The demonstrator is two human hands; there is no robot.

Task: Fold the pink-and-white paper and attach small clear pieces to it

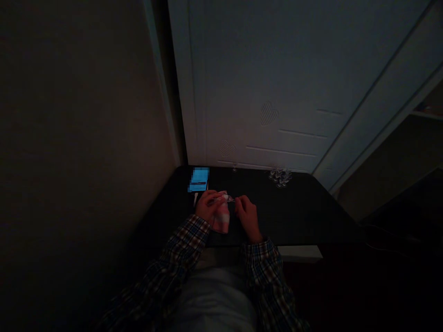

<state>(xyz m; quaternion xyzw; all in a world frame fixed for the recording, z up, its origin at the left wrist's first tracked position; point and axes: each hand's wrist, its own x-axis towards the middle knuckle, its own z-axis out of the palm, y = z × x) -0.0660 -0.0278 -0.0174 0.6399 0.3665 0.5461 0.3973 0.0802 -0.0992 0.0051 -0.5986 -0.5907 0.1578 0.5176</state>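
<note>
The scene is very dark. My left hand (206, 206) is closed around a pink and white striped cloth (222, 219) and a small clear glass object (226, 198) wrapped in it, just above the black table (304, 212). My right hand (246, 214) is closed in a pinch beside the glass object, touching its right end. Both arms wear plaid sleeves.
A lit phone screen (198, 179) lies at the table's far left corner. A cluster of small clear glass pieces (280, 176) stands at the far edge, against a white door (270, 92). A single small glass (234, 168) stands further left. A wall (79, 115) runs along the left.
</note>
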